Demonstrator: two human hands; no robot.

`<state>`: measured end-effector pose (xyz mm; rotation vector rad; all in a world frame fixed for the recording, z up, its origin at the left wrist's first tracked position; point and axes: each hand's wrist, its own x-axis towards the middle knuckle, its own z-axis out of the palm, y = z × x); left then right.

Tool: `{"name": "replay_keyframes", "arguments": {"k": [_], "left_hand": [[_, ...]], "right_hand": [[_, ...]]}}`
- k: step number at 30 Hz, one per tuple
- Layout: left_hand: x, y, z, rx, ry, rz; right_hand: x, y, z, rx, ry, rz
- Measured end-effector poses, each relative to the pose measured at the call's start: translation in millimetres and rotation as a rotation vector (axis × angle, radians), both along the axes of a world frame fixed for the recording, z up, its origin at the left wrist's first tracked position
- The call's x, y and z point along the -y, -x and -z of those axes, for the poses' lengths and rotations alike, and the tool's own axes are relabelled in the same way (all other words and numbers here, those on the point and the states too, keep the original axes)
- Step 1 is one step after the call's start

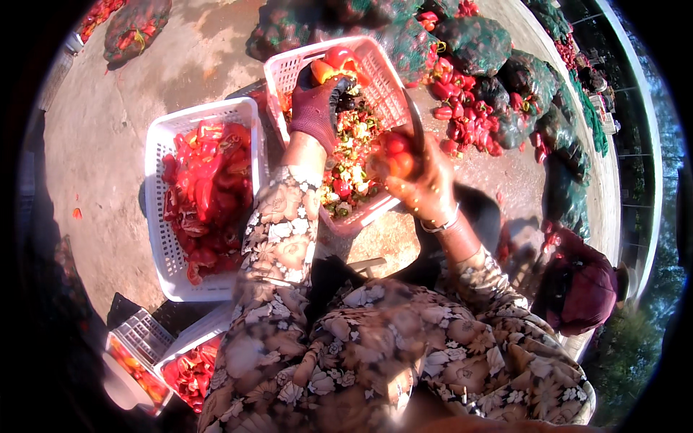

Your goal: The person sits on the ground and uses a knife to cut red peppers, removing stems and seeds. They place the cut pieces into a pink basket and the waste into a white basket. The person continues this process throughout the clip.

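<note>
My left hand (315, 108), in a maroon glove with dark fingers, is closed on an orange-red pepper piece (332, 68) inside the upper part of the pink crate (379, 68). My bare right hand (433, 187) grips a knife with a dark curved blade (413, 112) and a red-orange pepper (397, 155) over the crate's right side. Pale cores, seeds and stem bits (350, 130) fill much of the crate. Small yellow seeds stick to the back of my right hand.
A white crate (155, 216) of red pepper pieces stands left; more crates (148, 335) are lower left. Several green mesh sacks (462, 43) and loose red peppers (455, 101) lie at upper right, another sack (133, 32) upper left. A co-worker in a maroon cap (577, 289) is at right.
</note>
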<state>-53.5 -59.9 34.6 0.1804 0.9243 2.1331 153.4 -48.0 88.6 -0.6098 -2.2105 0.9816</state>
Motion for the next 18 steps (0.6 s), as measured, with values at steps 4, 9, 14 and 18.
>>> {"name": "replay_keyframes", "arguments": {"k": [4,9,14,18], "left_hand": [[17.3,-4.2,-5.0,0.093,-0.093,0.115],[13.9,3.5,-2.8,0.086,-0.107,0.06],[3.2,13.9,-4.9,0.035,-0.102,-0.055],[7.7,29.2,4.1,0.008,-0.104,-0.24]], "right_hand": [[-17.2,-2.5,-0.5,-0.235,0.744,0.131],[-71.7,-34.2,25.2,-0.592,0.987,-0.199],[-56.5,-7.8,7.8,-0.638,1.004,-0.088],[-55.7,9.5,23.4,-0.521,0.983,-0.062]]}}
